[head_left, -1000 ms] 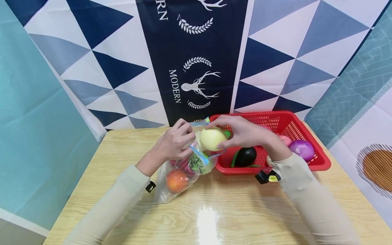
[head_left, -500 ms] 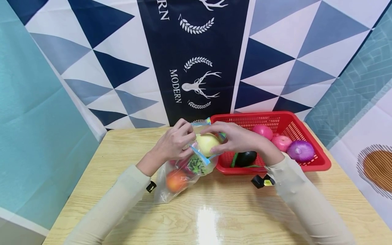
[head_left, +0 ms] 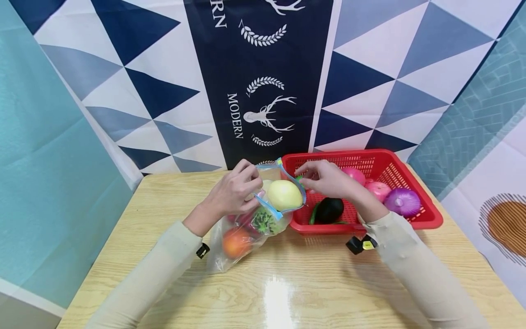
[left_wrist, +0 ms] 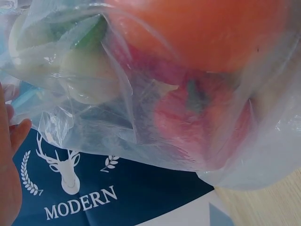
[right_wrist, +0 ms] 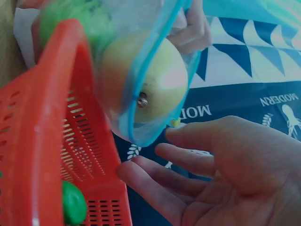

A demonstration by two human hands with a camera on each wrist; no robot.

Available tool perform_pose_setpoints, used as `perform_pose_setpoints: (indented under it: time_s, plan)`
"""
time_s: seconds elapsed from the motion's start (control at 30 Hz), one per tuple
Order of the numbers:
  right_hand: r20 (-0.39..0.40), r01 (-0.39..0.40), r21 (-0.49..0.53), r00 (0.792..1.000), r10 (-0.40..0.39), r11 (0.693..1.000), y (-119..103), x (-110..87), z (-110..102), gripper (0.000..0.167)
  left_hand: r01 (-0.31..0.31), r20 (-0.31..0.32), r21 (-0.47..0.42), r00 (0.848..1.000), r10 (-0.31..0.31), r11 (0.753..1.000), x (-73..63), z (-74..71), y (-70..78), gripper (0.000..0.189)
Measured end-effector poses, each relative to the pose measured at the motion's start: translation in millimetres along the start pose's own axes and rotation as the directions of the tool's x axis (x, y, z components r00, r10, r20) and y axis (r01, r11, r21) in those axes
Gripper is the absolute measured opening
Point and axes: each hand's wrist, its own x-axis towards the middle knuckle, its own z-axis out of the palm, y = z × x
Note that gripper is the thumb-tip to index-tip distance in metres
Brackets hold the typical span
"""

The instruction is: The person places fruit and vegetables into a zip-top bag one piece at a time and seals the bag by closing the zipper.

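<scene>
My left hand (head_left: 234,189) pinches the blue-edged mouth of a clear zip bag (head_left: 219,260). Just inside that mouth sits a pale yellow round fruit (head_left: 284,195), whose brown end shows in the right wrist view. Deeper in the bag are an orange fruit (head_left: 237,243), a green-patterned piece (head_left: 263,220) and a red pepper-like piece (left_wrist: 202,122). To the right of the mouth, over the red basket's near-left part, is my right hand (head_left: 328,179), its fingers loosely bent and holding nothing. Whether its fingertips touch the bag's rim I cannot tell.
The red plastic basket (head_left: 431,224) stands right of the bag. In it lie an eggplant (head_left: 330,210), a purple onion (head_left: 402,202), pink round fruits (head_left: 378,190) and a green piece (right_wrist: 74,203). A patterned cloth hangs behind the wooden table (head_left: 172,283).
My right hand moved left with the pale yellow fruit, put it into the bag's mouth, let go and drew back to the right. My left hand has stayed on the bag.
</scene>
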Motion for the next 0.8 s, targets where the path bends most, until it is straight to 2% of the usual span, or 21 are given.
perform_pose_setpoints:
  time_s: [0.17,0.33,0.63,0.8]
  plan:
    - [0.029,0.031,-0.025,0.999,-0.030,0.999,2,2.8,9,0.035,0.009,0.008,-0.001,1.000,-0.009,1.000,-0.9,-0.6,0.6,0.008]
    - [0.017,0.012,0.033,1.000,-0.012,0.999,2,6.4,17,0.031,0.011,0.015,0.006,1.000,-0.011,1.000,-2.6,-0.8,0.7,0.009]
    - [-0.008,0.025,0.040,1.000,-0.024,0.999,-8,10.6,10,0.027,0.007,-0.037,-0.003,0.999,-0.007,1.000,-4.1,-5.6,-7.3,0.008]
    - [-0.092,0.045,0.064,0.995,-0.039,0.997,-25,14.7,-2,0.027,0.045,-0.101,-0.031,0.994,-0.048,0.998,-3.7,-20.4,-18.5,0.011]
